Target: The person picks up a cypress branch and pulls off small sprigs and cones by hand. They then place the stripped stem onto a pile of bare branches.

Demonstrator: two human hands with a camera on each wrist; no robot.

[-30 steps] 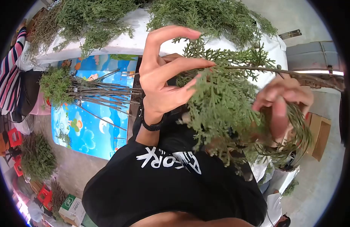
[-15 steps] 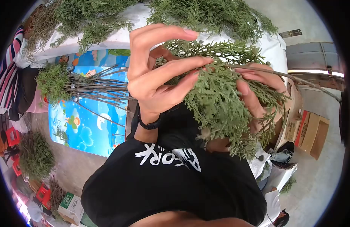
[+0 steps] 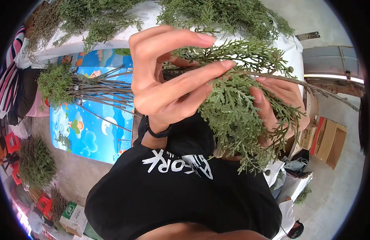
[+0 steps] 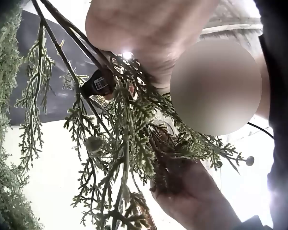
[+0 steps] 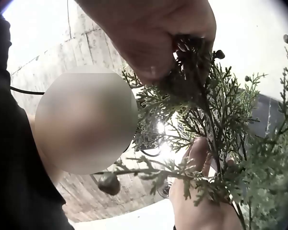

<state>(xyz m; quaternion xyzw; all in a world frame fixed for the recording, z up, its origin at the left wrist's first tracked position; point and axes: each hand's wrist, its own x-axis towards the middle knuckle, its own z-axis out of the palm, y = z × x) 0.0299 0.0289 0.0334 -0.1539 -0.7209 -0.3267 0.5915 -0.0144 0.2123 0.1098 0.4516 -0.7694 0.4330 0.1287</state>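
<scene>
In the head view my left hand (image 3: 165,86) pinches a leafy green branch (image 3: 229,102) near its woody stem (image 3: 309,85), which points right. Inside its curled fingers is a dark item, mostly hidden; in the left wrist view a black piece with a barcode label (image 4: 99,83) shows below this hand (image 4: 144,24). My right hand (image 3: 291,98) grips the foliage from the right, partly covered by leaves. The right wrist view has the right hand (image 5: 153,38) curled round the sprigs at the top, with the left hand (image 5: 199,208) below.
Heaped greenery (image 3: 221,18) lies on a white-covered table (image 3: 149,20) ahead. A bundle of stems (image 3: 105,90) rests on a blue patterned surface (image 3: 89,146) at left. Cardboard boxes (image 3: 331,142) stand at right; a person in striped clothing (image 3: 9,80) is far left.
My right hand has moved from the lower right of the foliage up against it, and its blurred fingers now wrap the leaves. My left hand has shifted slightly left, still pinching.
</scene>
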